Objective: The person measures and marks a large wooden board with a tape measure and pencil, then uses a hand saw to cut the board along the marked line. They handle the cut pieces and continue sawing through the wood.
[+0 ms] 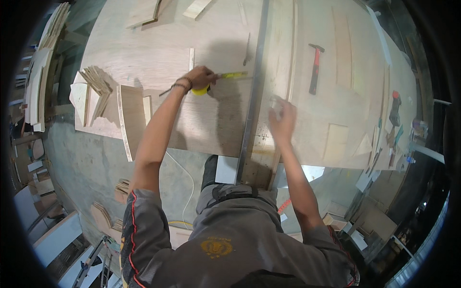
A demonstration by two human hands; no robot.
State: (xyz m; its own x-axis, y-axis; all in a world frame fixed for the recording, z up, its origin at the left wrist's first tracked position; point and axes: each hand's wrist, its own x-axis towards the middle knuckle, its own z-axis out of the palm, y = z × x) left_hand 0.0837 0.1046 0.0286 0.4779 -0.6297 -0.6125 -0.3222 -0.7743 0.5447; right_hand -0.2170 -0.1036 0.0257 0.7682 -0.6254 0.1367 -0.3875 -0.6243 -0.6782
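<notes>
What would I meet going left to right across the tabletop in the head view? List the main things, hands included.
Stack of wood pieces, long wooden piece, left hand holding a yellow tape measure, long dark bar, right hand, red-and-black hammer, dark tool with a red end.

Grips: 2, left grip [202, 78] and right grip [283, 120]. Yellow tape measure [200, 90]: 1. Table [144, 55]: 1. Claw hammer [315, 72], red and black handle, right of centre: 1. Long dark-edged bar [253, 91] running near to far: 1. Slim dark stick [247, 50], far side: at least 1. Plywood cluster [98, 89], table's left: 1; pieces overlap, number unreadable. Small plywood stacks [102, 215] on the floor, near left: at least 2. White cable [193, 185] on the floor: 1.
</notes>
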